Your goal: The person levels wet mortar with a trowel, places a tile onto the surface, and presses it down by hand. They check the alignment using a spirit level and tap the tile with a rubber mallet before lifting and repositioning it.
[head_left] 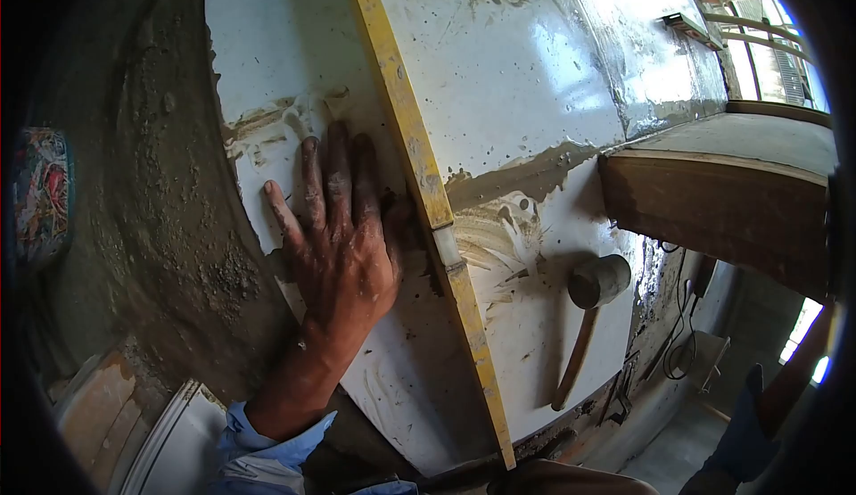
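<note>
My left hand (343, 254) lies palm down with its fingers spread on a pale, mortar-smeared tile (276, 40). Just right of its thumb, a long yellow straightedge (406, 111) runs down across the tiles. Nothing shows in this hand, though its palm is hidden. Wet grey mortar (178, 165) borders the tile on the left. Right of the straightedge, a mallet (599, 282) with a dark head and wooden handle rests on another tile (517, 352). At the lower right, a bare forearm in a blue sleeve reaches to the dark frame edge; its hand cannot be seen.
A brown wooden-sided ledge (713, 210) juts in at the right. Beyond it, a small level-like bar (693, 31) lies on shiny tiles near window bars. Tools and a looped cable (682, 343) are at the lower right. A colourful container (43, 196) stands far left.
</note>
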`<move>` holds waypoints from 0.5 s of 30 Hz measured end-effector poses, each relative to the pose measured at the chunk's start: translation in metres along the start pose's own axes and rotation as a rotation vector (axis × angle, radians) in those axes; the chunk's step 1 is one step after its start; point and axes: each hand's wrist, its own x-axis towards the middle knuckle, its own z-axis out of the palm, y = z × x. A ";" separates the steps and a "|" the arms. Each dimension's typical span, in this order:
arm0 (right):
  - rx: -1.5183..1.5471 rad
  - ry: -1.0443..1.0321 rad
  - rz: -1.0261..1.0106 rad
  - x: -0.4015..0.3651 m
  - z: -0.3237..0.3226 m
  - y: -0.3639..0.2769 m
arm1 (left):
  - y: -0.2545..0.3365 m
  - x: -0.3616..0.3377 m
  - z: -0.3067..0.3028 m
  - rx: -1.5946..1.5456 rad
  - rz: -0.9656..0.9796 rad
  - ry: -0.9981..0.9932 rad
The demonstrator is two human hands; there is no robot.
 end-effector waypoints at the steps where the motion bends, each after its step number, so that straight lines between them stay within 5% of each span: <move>1: 0.137 -0.016 0.026 0.002 0.000 -0.003 | 0.000 0.001 0.000 -0.002 0.004 -0.002; 2: 0.134 -0.018 0.025 0.005 0.000 0.001 | 0.001 0.001 -0.001 0.005 0.000 0.002; 7: -0.925 -0.074 -0.629 0.016 -0.012 0.040 | -0.001 -0.001 -0.001 0.063 0.024 -0.030; 8: -0.931 -0.090 -0.626 0.014 -0.011 0.034 | -0.001 -0.001 0.000 0.062 0.020 -0.034; 10: -0.359 -0.012 -0.188 0.012 -0.003 0.019 | 0.000 0.000 0.002 0.062 0.025 -0.038; 11: -0.366 -0.016 -0.185 0.014 -0.007 0.024 | 0.000 0.000 0.002 0.060 0.019 -0.033; 13: -1.611 -0.220 -0.719 0.018 -0.013 0.040 | 0.001 -0.001 0.002 0.057 0.016 -0.026; 14: -1.613 -0.217 -0.718 0.018 -0.014 0.045 | 0.001 -0.001 0.002 -0.086 -0.004 0.038; 15: -1.302 -0.153 -0.620 0.016 -0.010 0.048 | 0.001 -0.002 0.001 -0.232 -0.028 0.103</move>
